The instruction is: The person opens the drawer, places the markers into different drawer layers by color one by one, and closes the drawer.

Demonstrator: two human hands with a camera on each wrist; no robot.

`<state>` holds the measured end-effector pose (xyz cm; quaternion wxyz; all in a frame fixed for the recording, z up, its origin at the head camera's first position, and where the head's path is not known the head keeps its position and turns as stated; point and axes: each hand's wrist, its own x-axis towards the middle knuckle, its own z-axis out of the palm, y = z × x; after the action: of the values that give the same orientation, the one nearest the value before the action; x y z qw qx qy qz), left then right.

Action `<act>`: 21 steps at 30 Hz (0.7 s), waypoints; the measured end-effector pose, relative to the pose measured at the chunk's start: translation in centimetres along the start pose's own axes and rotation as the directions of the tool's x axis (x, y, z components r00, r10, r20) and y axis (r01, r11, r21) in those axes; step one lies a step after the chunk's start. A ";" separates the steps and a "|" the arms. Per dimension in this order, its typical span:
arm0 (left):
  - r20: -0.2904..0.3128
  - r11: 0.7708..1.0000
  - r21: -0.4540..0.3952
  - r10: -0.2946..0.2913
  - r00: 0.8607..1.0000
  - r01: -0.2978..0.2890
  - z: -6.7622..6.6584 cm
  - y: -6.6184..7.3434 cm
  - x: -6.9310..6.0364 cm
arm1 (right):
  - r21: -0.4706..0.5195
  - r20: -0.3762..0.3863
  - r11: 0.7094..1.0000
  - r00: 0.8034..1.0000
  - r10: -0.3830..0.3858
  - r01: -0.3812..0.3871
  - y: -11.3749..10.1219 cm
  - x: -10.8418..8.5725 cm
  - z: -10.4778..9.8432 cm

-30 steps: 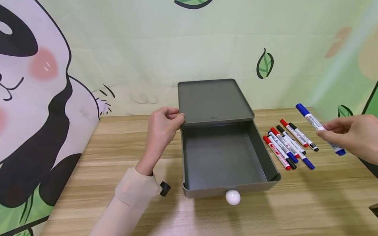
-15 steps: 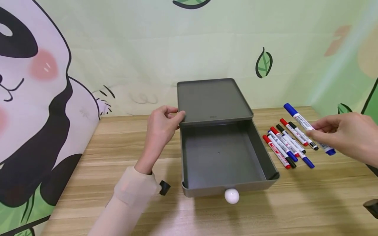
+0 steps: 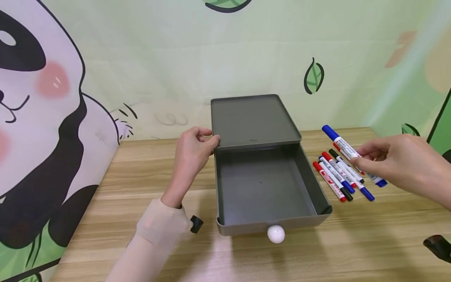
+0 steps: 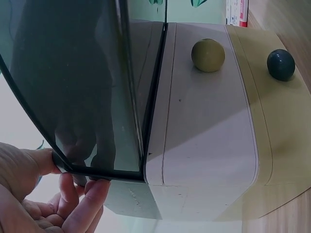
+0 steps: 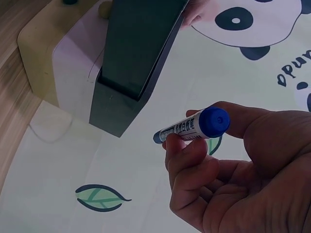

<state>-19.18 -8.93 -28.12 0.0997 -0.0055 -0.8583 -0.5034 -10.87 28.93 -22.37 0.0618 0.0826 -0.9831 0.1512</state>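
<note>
A grey drawer point(image 3: 264, 188) is pulled out toward me from a box with a flat grey top point(image 3: 255, 117). My left hand point(image 3: 193, 150) pinches the near left corner of that top. In the left wrist view its thumb and fingertips point(image 4: 99, 187) lie on the dark edge. My right hand point(image 3: 405, 160) pinches a blue-capped marker point(image 3: 347, 147) between thumb and fingers, tilted above the pens. The right wrist view shows the marker's blue end point(image 5: 215, 122) toward the camera. Several red, blue and black markers point(image 3: 334, 174) lie right of the drawer.
A white round knob point(image 3: 276, 234) is on the drawer front. The left wrist view shows a lilac drawer front point(image 4: 209, 121) and a yellow one point(image 4: 279, 126), each with a knob. The wooden table point(image 3: 151, 168) meets a panda-print backdrop point(image 3: 158, 70).
My right hand has carried the blue marker leftward, so it now hangs over the loose markers and hides some. The left hand stays on the box's corner.
</note>
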 end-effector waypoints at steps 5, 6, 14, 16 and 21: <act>0.006 1.000 -0.010 -0.011 1.000 0.011 0.0 0.0 -0.1 | 0.023 0.033 1.000 0.999 -0.004 0.003 -0.7 0.0 0.1; 0.006 1.000 -0.012 -0.012 1.000 0.012 0.0 0.0 0.0 | 0.026 0.036 1.000 0.999 -0.007 0.006 -0.9 0.0 0.1; 0.008 1.000 -0.024 -0.011 1.000 0.011 0.1 -0.1 0.0 | 0.031 0.021 0.998 0.998 -0.052 0.051 -2.1 -0.1 0.6; 0.007 1.000 -0.023 -0.010 1.000 0.010 0.1 -0.1 0.0 | 0.040 0.028 0.997 0.998 -0.060 0.059 -2.4 -0.2 0.6; 0.004 1.000 -0.011 -0.005 1.000 0.005 0.1 -0.2 0.0 | 0.075 0.040 0.995 0.996 -0.074 0.071 -3.4 -0.3 0.8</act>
<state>-19.19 -8.95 -28.28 0.0967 -0.0051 -0.8556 -0.5085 -10.00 25.56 -22.19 0.0429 0.1235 -0.9743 0.1832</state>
